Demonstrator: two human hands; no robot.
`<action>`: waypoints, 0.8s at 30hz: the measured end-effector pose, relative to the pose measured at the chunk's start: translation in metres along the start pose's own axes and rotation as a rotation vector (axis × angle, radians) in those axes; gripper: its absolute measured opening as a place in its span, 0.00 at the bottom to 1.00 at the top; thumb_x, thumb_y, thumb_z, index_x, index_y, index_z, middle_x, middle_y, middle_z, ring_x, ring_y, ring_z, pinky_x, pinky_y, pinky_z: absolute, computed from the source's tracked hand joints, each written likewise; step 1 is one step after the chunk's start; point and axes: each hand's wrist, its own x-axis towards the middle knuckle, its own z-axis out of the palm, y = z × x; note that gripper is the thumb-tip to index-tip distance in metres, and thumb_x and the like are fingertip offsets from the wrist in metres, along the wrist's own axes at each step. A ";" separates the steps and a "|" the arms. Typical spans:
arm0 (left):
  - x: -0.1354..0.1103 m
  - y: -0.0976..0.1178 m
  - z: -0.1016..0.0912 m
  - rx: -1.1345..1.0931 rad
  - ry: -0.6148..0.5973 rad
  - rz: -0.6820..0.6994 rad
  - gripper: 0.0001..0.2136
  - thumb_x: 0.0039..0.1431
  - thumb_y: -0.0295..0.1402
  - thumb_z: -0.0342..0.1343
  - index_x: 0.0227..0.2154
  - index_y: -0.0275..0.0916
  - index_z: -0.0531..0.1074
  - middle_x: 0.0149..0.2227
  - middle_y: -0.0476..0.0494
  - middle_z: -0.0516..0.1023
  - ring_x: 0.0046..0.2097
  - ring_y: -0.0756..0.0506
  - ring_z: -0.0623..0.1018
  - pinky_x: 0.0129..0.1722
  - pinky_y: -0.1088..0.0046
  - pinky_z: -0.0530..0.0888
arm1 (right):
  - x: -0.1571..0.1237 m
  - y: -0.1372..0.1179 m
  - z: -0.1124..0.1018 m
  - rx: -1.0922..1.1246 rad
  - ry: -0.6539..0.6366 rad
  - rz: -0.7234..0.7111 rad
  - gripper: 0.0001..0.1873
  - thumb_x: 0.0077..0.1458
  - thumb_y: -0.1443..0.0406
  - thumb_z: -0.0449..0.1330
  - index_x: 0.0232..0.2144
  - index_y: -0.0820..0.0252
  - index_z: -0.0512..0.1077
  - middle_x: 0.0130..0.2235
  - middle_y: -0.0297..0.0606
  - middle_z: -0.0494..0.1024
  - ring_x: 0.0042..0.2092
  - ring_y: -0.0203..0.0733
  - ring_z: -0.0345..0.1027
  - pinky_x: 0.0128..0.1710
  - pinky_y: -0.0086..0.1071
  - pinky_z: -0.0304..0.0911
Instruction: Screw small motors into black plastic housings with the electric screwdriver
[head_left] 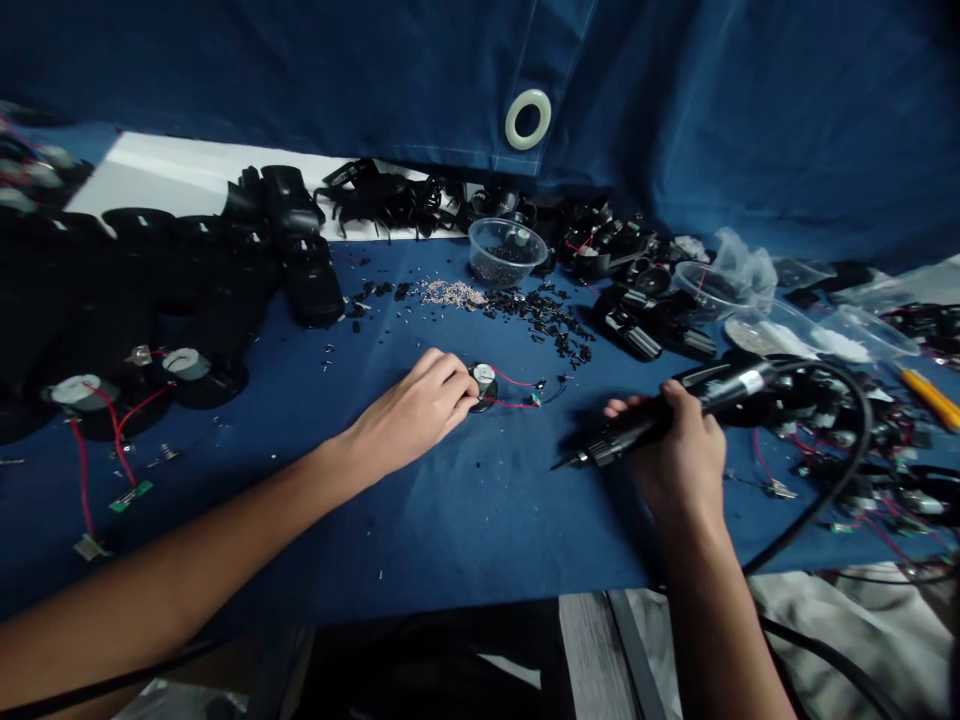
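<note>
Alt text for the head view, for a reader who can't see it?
The left hand touches a small round part with red wires on a blue surface, while the right hand holds a corded screwdriver apart from it. Beyond lie small silvery pieces, black bits and a clear bowl.

I've got a good lane here: bare blue cloth [442, 525] runs along the front between my left hand [431, 400] and my right hand [679, 440], with just the tip of the black screwdriver [634, 430] poking into it. Straight ahead it tightens, the small motor [484, 375] trailing thin wires, then loose screws [454, 293], black bits [553, 320] and a clear bowl [517, 232] across the back. Black housings [315, 290] block my left, while the looping cable [865, 425] and heaped assemblies [892, 465] crowd the right.
</note>
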 end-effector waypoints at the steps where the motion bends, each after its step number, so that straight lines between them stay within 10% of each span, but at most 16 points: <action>1: 0.000 0.000 0.000 -0.002 0.012 -0.017 0.06 0.64 0.28 0.48 0.38 0.34 0.70 0.40 0.42 0.70 0.45 0.46 0.68 0.48 0.64 0.70 | 0.003 0.000 -0.004 -0.144 -0.025 0.031 0.18 0.48 0.51 0.59 0.33 0.58 0.63 0.26 0.31 0.71 0.26 0.39 0.69 0.27 0.33 0.66; 7: 0.001 -0.004 0.002 -0.108 0.077 -0.072 0.04 0.61 0.24 0.50 0.35 0.35 0.68 0.48 0.39 0.67 0.50 0.46 0.70 0.51 0.62 0.71 | 0.018 -0.007 -0.021 -1.166 -0.232 0.028 0.32 0.50 0.39 0.48 0.21 0.60 0.70 0.19 0.40 0.72 0.23 0.44 0.67 0.28 0.36 0.57; 19: 0.003 -0.004 0.004 -0.097 0.055 -0.141 0.05 0.63 0.27 0.47 0.37 0.36 0.68 0.47 0.41 0.68 0.46 0.47 0.73 0.49 0.65 0.72 | -0.004 -0.029 -0.009 -1.452 -0.285 -0.254 0.27 0.56 0.42 0.43 0.26 0.55 0.68 0.23 0.41 0.72 0.28 0.48 0.67 0.27 0.35 0.54; 24: 0.024 -0.019 -0.022 -0.046 0.089 -0.212 0.08 0.65 0.34 0.46 0.39 0.39 0.68 0.40 0.45 0.73 0.44 0.45 0.73 0.47 0.61 0.71 | -0.029 -0.048 0.043 -1.078 -0.672 -0.683 0.15 0.61 0.52 0.48 0.33 0.55 0.66 0.31 0.38 0.74 0.32 0.42 0.68 0.33 0.33 0.60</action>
